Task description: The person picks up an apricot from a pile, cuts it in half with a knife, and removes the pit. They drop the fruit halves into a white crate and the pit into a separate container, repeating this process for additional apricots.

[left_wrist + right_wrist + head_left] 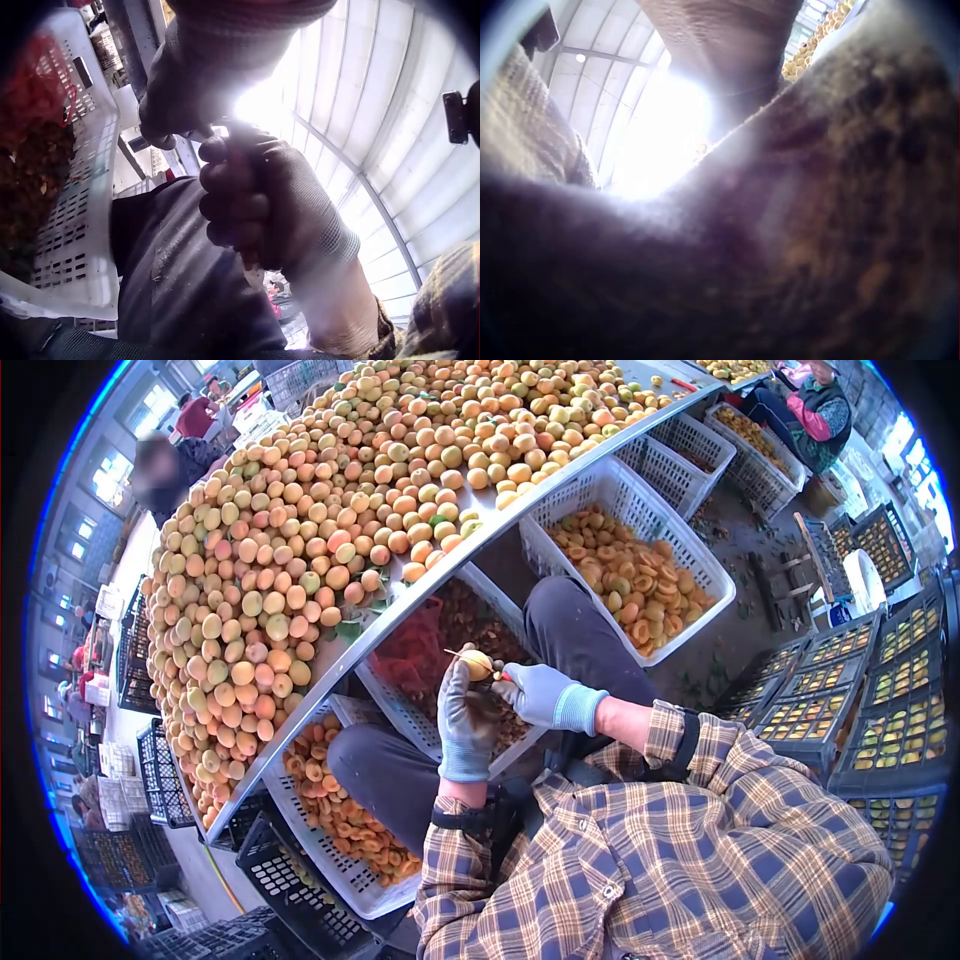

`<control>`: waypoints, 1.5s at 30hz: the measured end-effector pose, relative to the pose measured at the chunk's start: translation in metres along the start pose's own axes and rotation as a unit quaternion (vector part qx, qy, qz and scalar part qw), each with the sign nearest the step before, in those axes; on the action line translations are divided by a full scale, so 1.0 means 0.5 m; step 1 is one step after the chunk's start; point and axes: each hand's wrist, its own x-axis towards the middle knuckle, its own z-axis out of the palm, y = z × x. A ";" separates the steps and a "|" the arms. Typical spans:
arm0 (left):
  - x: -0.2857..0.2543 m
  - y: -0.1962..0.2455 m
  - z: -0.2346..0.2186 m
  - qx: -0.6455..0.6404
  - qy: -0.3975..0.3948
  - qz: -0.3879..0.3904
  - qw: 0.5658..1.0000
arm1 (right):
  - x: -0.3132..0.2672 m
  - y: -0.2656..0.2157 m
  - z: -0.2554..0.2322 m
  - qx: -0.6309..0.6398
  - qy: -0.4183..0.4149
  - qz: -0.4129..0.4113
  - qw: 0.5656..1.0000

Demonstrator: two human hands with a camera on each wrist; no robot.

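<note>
The table (520, 478) in front of you is heaped with whole apricots (330, 530), and under its edge sit the crates: the right crate (700, 575) with halved fruit, the middle crate (395, 715) over your lap with what looks like pits and scraps, and the left crate (345, 875) with more halves. Your work is low and central, just above the middle crate and between your knees. Your left hand (465, 725), gloved, has its fingers curled round one apricot (477, 663), holding it up at the fingertips; your right hand (540, 695), also gloved, meets it from the side, fingers closed on something thin at the fruit, probably a small blade, though the head view is too small to be sure and the right wrist view is blocked by glove and glare. To do this cut well, keep the fruit seated deep enough in your left fingers that it cannot roll, and keep your left thumb off the line your right hand is working. Turn the fruit rather than the tool, following the seam. Stay over the middle crate so the pit falls there, not on your trousers (575, 630). Hold wrists close together; the left wrist view shows both gloves nearly touching, which steadies you.
</note>
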 end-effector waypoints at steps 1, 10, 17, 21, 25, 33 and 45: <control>0.000 0.001 0.000 -0.001 0.002 0.001 1.000 | 0.003 -0.003 -0.003 0.017 -0.018 0.012 1.000; -0.005 -0.025 0.011 -0.114 -0.020 -0.060 0.991 | -0.026 0.015 0.038 0.076 0.036 0.006 0.996; -0.006 0.006 0.013 0.074 -0.034 -0.022 0.996 | 0.000 0.003 0.004 0.057 -0.004 0.021 0.998; -0.003 -0.010 0.021 0.023 -0.017 -0.020 0.999 | -0.019 0.018 0.022 0.043 0.007 0.011 0.999; 0.017 -0.036 -0.009 -0.038 0.002 -0.067 0.997 | -0.013 0.014 0.023 0.008 0.036 0.051 0.998; 0.014 -0.017 -0.009 0.038 -0.014 0.027 0.999 | -0.010 0.014 0.028 0.063 0.001 0.031 0.998; 0.014 -0.015 -0.006 0.025 0.035 -0.011 0.999 | -0.003 0.017 0.019 0.013 -0.035 0.023 0.999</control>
